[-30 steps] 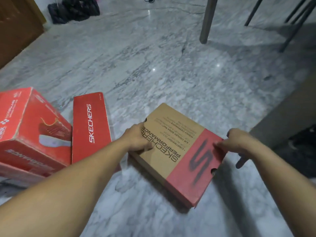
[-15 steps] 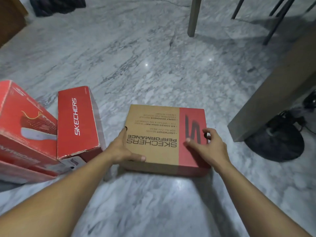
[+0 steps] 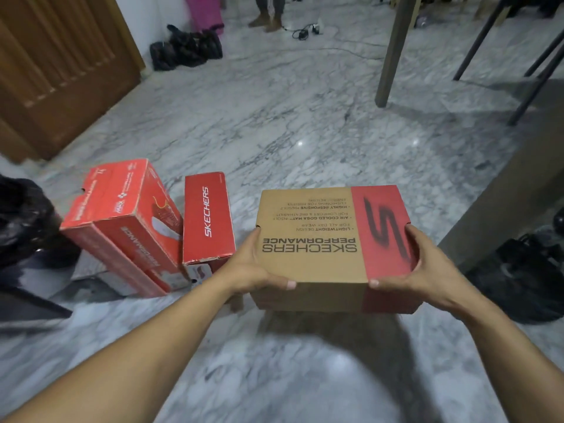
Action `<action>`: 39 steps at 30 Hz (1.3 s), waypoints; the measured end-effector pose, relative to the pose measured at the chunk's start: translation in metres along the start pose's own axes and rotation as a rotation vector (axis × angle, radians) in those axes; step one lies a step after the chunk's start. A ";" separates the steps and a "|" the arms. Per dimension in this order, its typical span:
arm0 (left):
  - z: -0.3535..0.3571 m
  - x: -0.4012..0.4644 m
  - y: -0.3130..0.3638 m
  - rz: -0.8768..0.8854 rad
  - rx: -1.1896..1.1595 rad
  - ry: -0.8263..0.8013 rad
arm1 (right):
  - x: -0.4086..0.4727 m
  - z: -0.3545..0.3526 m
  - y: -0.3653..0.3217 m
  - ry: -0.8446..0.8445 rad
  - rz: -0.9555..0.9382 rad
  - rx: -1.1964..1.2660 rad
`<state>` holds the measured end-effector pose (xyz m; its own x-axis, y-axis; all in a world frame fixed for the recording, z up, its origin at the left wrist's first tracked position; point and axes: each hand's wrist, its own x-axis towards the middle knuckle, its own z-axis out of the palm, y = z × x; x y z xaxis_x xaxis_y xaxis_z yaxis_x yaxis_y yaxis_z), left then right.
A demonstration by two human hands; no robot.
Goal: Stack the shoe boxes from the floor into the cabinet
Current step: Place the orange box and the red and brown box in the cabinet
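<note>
Up comes the brown-and-red shoe box (image 3: 332, 239), off the marble floor (image 3: 305, 123) where it sat half a second ago, and now it casts a dark shadow on the stone beneath! Left hand (image 3: 253, 267) has slid to the box's left end, thumb over the top edge, fingers tucked out of sight below. Right hand (image 3: 427, 264) has left the lid and clamps the red right end the same way, thumb on the near corner. Both forearms reach forward from the bottom corners, and the grip on each side is firmly holding the box, which rides level, its print upside down to us. To the left, two red shoe boxes: the big one (image 3: 128, 221) leans tilted on something pale I cannot make out, and the slim one (image 3: 207, 218) stands just beside it. A dark bag (image 3: 21, 221) is cut off at the left edge. A wooden door (image 3: 61, 71) stands far left, and a table leg (image 3: 393, 50) rises beyond. Someone's feet (image 3: 268, 21) show at the top, rest cropped.
</note>
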<state>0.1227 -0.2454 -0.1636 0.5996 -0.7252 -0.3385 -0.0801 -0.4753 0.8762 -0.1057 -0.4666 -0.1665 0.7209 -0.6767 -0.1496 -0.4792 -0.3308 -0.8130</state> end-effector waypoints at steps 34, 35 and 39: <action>-0.278 -0.559 0.018 -0.020 0.017 0.921 | -0.228 0.189 -0.428 -0.481 -0.847 -0.064; -0.282 -0.577 0.017 -0.011 0.015 0.967 | -0.237 0.200 -0.442 -0.505 -0.878 -0.061; -0.305 -0.641 0.021 -0.036 -0.014 1.194 | -0.271 0.239 -0.506 -0.596 -0.960 0.014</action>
<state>-0.0206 0.3614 0.1759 0.9632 0.2136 0.1633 -0.0437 -0.4751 0.8788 0.0611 0.0410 0.1508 0.9133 0.2766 0.2988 0.4047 -0.5349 -0.7417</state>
